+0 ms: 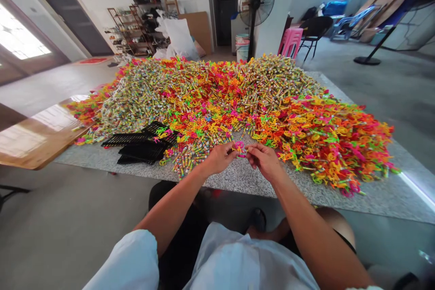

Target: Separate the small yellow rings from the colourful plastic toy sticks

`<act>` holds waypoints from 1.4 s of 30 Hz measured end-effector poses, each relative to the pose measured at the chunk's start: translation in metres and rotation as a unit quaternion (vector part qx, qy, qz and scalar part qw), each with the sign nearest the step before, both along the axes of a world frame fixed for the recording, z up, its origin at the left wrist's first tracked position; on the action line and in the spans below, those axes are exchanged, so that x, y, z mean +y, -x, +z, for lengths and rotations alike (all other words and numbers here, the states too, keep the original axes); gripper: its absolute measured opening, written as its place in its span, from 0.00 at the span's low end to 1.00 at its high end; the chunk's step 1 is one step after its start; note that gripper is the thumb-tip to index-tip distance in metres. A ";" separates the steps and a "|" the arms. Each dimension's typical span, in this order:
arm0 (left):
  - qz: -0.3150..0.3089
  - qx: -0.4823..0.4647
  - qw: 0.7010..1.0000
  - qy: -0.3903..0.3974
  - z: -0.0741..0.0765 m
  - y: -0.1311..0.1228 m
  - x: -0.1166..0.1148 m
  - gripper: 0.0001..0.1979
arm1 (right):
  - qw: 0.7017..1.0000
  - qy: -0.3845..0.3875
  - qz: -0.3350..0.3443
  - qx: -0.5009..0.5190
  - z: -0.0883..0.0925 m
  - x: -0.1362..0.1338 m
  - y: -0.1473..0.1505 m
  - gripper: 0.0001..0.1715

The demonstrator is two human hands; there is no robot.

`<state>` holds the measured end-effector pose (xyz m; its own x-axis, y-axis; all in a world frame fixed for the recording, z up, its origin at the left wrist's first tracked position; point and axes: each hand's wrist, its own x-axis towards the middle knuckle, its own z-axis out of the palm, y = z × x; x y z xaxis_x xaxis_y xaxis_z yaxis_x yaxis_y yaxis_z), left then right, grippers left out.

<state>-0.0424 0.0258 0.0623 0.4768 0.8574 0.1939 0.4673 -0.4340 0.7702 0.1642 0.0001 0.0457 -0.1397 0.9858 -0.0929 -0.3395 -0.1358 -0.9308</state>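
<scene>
Nearest camera: wearer's light shirt [234, 258], just short of the worktop [251, 183] edge.
Left grip [220, 158]: fingertips pinched on the left side of the pink piece.
Right grip [263, 158]: thumb and finger closed at its right side; looks like a pinch too, exact contact too small to tell.
Pink piece [239, 146]: between both grips, just above the bare near strip of worktop, in front of the mixed heap.
Slip risk: piece is tiny against the fingers; a loose or uneven pinch could drop it onto the worktop or over the near edge.
Mix-up risk: if dropped forward, it could get lost among the like-coloured loops [333, 140].
Spill risk: a forearm brushing the patterned sticks [186, 156] beside the left grip could roll some off; the heaps look loose.
Bend risk: thin parts might bend or snap if both grips pull hard; a guess, material not certain.
Piece look: bright pink, rounded loop-like outline, some lighter colour at the middle, glossy, plastic-looking; fine detail blurred.
Black racks [139, 154]: slotted, stacked askew left of the sticks, a few bright loops on top.
</scene>
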 end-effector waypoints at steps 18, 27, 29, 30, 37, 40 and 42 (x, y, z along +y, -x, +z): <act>-0.062 0.070 0.995 -0.041 -0.020 -0.008 0.001 0.16 | 0.962 0.221 0.155 0.039 -0.018 0.009 -0.019 0.13; -0.075 0.104 0.988 -0.089 -0.039 -0.011 -0.006 0.13 | 0.961 0.243 0.107 0.077 -0.028 -0.005 -0.018 0.11; -0.085 0.109 0.986 -0.097 -0.044 -0.013 -0.008 0.12 | 0.963 0.235 0.103 0.078 -0.031 -0.010 -0.019 0.12; -0.089 0.109 0.985 -0.097 -0.045 -0.013 -0.010 0.12 | 0.964 0.232 0.102 0.077 -0.031 -0.012 -0.020 0.12; -0.090 0.017 0.995 0.040 -0.041 -0.010 -0.008 0.14 | 0.977 0.166 0.121 -0.052 -0.016 -0.003 -0.023 0.14; -0.080 -0.012 0.996 0.049 -0.036 -0.008 -0.004 0.16 | 0.975 0.162 0.117 -0.094 -0.013 0.005 -0.018 0.14; -0.072 -0.012 0.997 0.033 -0.035 -0.009 -0.002 0.16 | 0.975 0.160 0.116 -0.100 -0.014 0.007 -0.014 0.14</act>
<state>-0.0338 0.0243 0.0271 0.5914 0.7920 0.1517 0.3858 -0.4430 0.8092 0.1779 0.0068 0.0315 -0.3026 0.8459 -0.4392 -0.0813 -0.4820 -0.8724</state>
